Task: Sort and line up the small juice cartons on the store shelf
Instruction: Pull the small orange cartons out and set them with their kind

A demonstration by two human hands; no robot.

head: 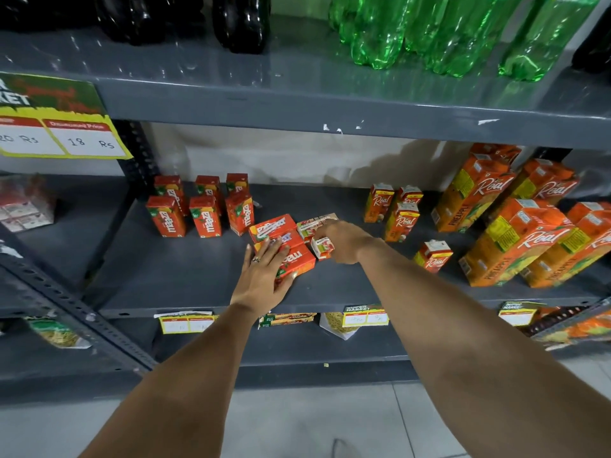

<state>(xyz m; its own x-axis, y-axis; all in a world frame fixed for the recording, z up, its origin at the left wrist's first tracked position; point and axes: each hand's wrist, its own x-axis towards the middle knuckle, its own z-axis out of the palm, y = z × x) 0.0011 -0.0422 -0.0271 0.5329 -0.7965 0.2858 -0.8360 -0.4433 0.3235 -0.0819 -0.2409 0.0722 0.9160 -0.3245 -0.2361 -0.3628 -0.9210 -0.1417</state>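
Several small red Maaza cartons stand in two rows at the left of the grey shelf. In the middle lies a heap of fallen red cartons. My left hand rests flat on the nearest fallen carton, fingers spread over it. My right hand is closed around a small carton at the right of the heap. Small orange Real cartons stand to the right, and one more stands nearer the front.
Large orange Real pineapple cartons lean at the far right. Green bottles and dark bottles stand on the shelf above. Price tags hang on the shelf's front edge; a yellow price sign hangs at upper left.
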